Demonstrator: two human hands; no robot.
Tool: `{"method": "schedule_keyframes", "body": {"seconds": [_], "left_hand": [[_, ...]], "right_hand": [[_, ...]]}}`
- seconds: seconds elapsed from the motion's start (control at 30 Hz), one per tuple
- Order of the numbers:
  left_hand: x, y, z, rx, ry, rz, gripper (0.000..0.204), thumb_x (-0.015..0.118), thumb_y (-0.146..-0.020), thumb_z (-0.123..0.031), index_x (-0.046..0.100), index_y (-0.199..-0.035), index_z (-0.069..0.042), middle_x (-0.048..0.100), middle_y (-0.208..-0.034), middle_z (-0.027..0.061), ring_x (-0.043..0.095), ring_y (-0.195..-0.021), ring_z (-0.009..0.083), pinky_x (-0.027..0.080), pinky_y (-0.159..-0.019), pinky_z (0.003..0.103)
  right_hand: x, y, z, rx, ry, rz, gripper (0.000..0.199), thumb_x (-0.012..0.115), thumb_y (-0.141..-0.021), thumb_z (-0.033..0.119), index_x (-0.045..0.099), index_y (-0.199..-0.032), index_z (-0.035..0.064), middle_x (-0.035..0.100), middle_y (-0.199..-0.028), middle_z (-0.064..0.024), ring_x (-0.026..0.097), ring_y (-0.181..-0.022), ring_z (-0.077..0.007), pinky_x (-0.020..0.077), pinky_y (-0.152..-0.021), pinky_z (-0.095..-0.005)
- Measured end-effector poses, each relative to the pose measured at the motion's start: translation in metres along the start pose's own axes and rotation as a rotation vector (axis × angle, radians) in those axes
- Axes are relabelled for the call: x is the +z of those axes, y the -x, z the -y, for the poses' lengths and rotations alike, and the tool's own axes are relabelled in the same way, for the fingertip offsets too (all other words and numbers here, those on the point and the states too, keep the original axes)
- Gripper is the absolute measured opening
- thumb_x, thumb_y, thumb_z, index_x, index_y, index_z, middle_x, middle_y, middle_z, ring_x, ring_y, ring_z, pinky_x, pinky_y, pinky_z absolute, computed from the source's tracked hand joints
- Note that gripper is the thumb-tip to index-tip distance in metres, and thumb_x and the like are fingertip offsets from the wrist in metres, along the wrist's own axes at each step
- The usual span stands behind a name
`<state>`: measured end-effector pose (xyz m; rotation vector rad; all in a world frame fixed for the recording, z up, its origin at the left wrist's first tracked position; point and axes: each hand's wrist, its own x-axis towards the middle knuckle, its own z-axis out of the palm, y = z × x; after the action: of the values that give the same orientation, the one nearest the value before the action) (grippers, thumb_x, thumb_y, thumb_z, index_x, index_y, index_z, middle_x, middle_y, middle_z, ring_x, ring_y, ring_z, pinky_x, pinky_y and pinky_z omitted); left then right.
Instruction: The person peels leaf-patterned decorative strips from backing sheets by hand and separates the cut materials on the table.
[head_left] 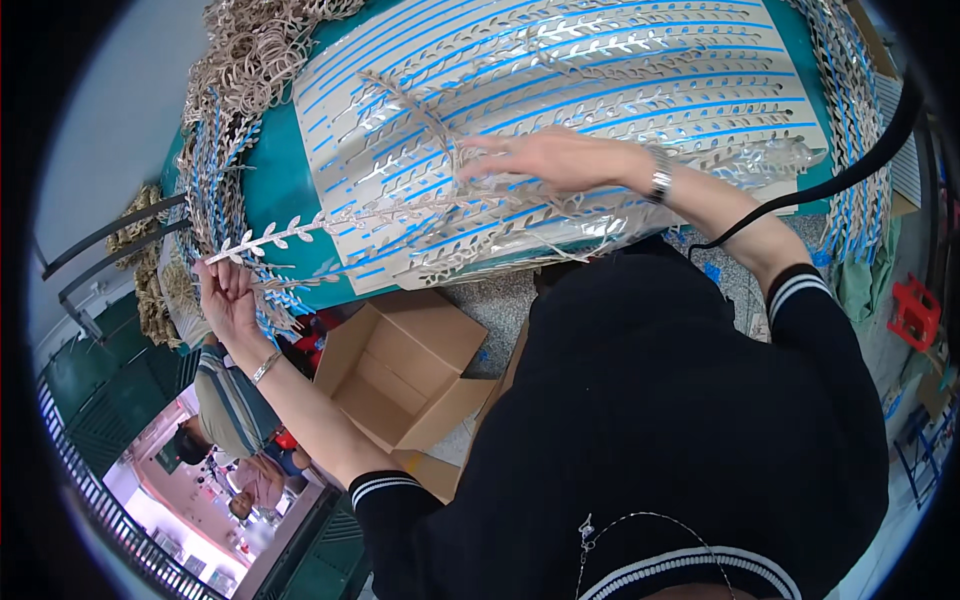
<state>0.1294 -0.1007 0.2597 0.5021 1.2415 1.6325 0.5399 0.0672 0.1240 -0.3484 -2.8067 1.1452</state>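
My left hand (228, 302), off the left side of the board, pinches the end of a pale, shiny leaf-shaped trim strip (285, 234). The strip stretches rightward over the board (335, 190), which carries blue lines and rows of similar leaf strips. My right hand (565, 160) hovers over the middle of the board with its fingers stretched out and slightly blurred. Beneath those fingers lies a brownish leaf strand (425, 115) crossing the rows. Whether the fingertips touch it is hard to make out. Clear plastic film (650, 212) covers part of the near edge.
A tangled heap of trim (255, 60) sits at the far left, and more strips (850, 110) hang over the right edge of the green table (270, 180). An open cardboard box (395, 365) stands below the near edge. A black strap (820, 185) crosses the right side. Other people (225, 400) are at lower left.
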Motion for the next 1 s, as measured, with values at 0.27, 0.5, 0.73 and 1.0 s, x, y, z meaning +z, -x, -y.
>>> {"method": "schedule_keyframes", "body": {"seconds": [0.27, 0.5, 0.73, 1.0], "left_hand": [[0.007, -0.008, -0.005, 0.013, -0.056, 0.078, 0.027, 0.042, -0.093, -0.023, 0.041, -0.073, -0.005, 0.031, -0.054, -0.0001, 0.022, -0.043, 0.0075, 0.02, -0.04, 0.021], [-0.081, -0.008, 0.019, -0.117, 0.089, -0.062, 0.028, 0.043, -0.092, -0.024, 0.04, -0.069, -0.008, 0.029, -0.052, -0.0012, 0.021, -0.041, 0.0081, 0.018, -0.036, 0.022], [-0.089, 0.005, 0.046, -0.218, 0.069, -0.24, 0.031, 0.041, -0.093, -0.025, 0.041, -0.067, -0.007, 0.031, -0.051, -0.0006, 0.022, -0.039, 0.0069, 0.017, -0.035, 0.022], [-0.019, -0.018, 0.022, -0.065, -0.02, -0.019, 0.027, 0.04, -0.094, -0.023, 0.042, -0.072, -0.006, 0.031, -0.052, -0.0003, 0.021, -0.041, 0.0068, 0.02, -0.037, 0.021]], "right_hand": [[0.007, -0.036, -0.012, -0.24, 0.133, 0.085, 0.023, 0.05, -0.076, 0.003, 0.054, -0.097, 0.0124, 0.055, -0.11, -0.0058, 0.059, -0.08, -0.0229, 0.0463, -0.063, -0.0359], [-0.022, 0.097, -0.07, -0.023, 0.461, -0.418, 0.026, 0.056, -0.07, 0.001, 0.057, -0.096, 0.0049, 0.06, -0.091, -0.0119, 0.058, -0.081, -0.0306, 0.0468, -0.068, -0.0375], [-0.025, 0.221, -0.06, 0.827, 0.4, -0.192, 0.019, 0.055, -0.071, 0.003, 0.057, -0.089, 0.0019, 0.061, -0.094, -0.0128, 0.059, -0.079, -0.0319, 0.0473, -0.068, -0.037], [-0.007, 0.079, 0.004, 0.194, 0.519, -0.401, 0.034, 0.063, -0.071, 0.017, 0.054, -0.1, 0.0036, 0.054, -0.111, -0.0131, 0.054, -0.09, -0.0313, 0.0422, -0.08, -0.0401]]}}
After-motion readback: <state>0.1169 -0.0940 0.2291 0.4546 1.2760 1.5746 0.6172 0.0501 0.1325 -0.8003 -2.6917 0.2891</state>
